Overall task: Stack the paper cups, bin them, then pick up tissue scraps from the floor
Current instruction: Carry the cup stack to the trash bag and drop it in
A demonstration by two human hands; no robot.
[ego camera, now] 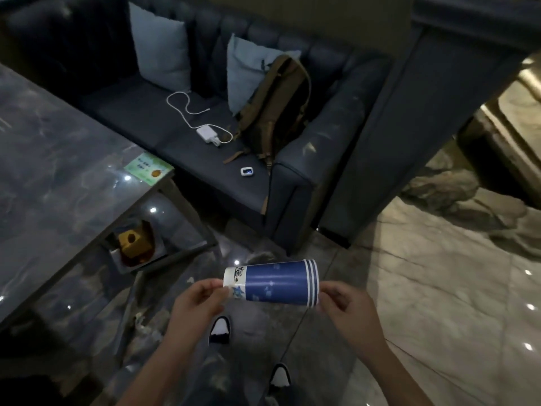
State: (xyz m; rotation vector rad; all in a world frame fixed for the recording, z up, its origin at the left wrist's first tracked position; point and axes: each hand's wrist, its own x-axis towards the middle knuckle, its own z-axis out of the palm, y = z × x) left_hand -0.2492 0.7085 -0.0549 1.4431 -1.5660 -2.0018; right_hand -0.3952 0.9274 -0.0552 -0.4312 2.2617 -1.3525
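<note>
A stack of several nested blue paper cups (273, 282) lies sideways in the air in front of me, white base to the left, rims to the right. My left hand (199, 300) pinches the base end. My right hand (348, 309) holds the rim end with thumb and fingers. Pale tissue scraps (142, 320) lie on the floor beside the table leg, lower left of my hands. A bin (137, 244) with a yellow box in it sits under the table, above and left of the cups.
A dark marble table (52, 177) fills the left side, with a green card (147, 168) at its corner. A navy sofa (205, 136) behind holds a backpack (278, 109), charger with cable (207, 133) and a small device (248, 171). My shoes (219, 329) stand on the glossy floor.
</note>
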